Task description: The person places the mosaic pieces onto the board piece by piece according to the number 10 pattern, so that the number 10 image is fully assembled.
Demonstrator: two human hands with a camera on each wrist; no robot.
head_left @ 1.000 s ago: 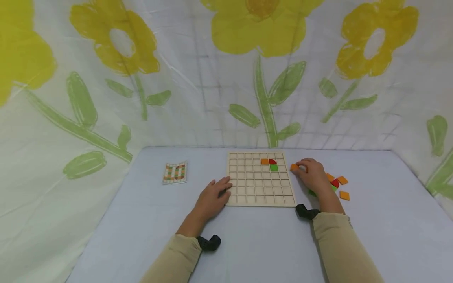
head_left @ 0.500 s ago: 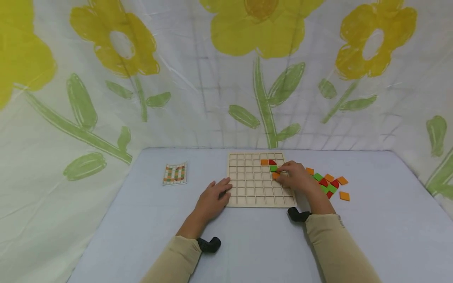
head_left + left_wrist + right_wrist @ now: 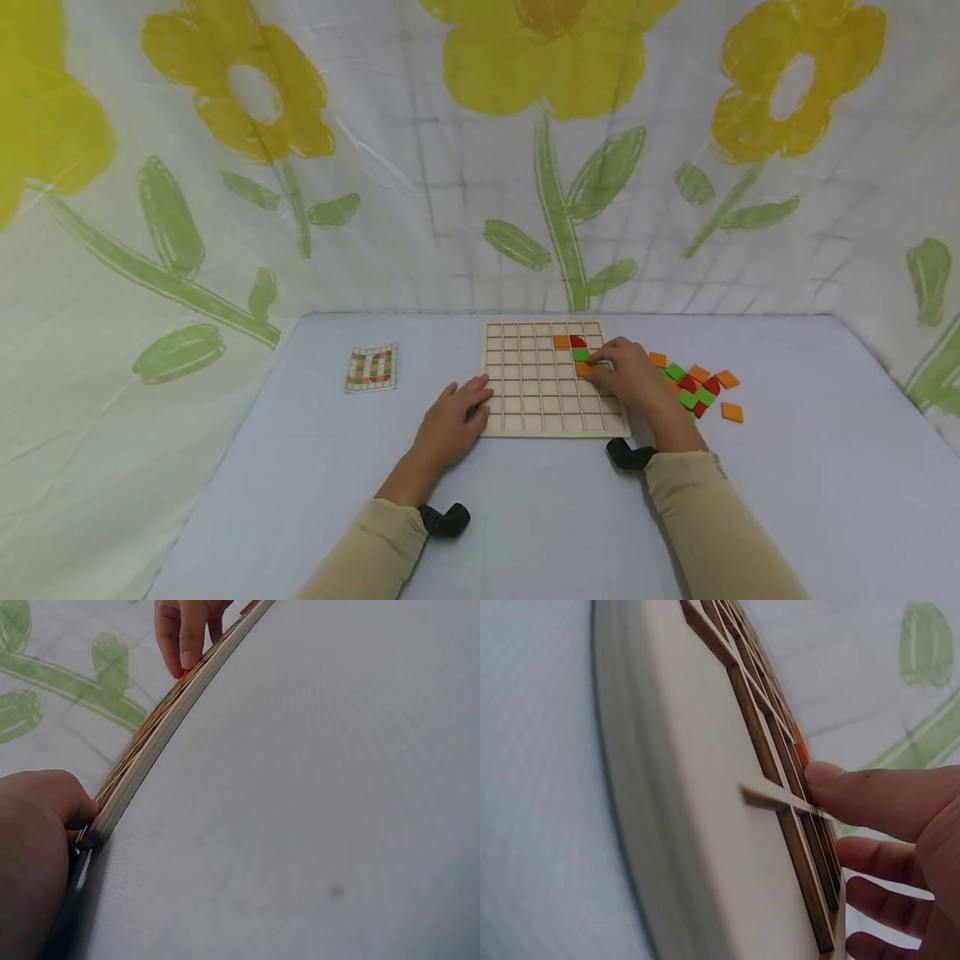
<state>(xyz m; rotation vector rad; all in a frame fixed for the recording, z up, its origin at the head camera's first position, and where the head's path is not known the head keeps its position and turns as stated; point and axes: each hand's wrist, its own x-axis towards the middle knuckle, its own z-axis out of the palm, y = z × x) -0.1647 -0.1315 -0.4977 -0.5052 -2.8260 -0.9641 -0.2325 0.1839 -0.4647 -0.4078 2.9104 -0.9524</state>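
Left hand [image 3: 452, 419] spread on the pale wooden gridboard [image 3: 536, 403], finish seating, then release, the square orange tile [image 3: 582, 369] your right hand [image 3: 632, 377] pinches.

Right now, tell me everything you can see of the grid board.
The grid board is flat, squarish and pale, apparently wood, with a rim and thin dividers forming square cells. It lies on the table. Toward its far right sit an orange tile, a red piece and a green tile. The left hand touches its left edge; the right hand pinches another orange tile beside the green.
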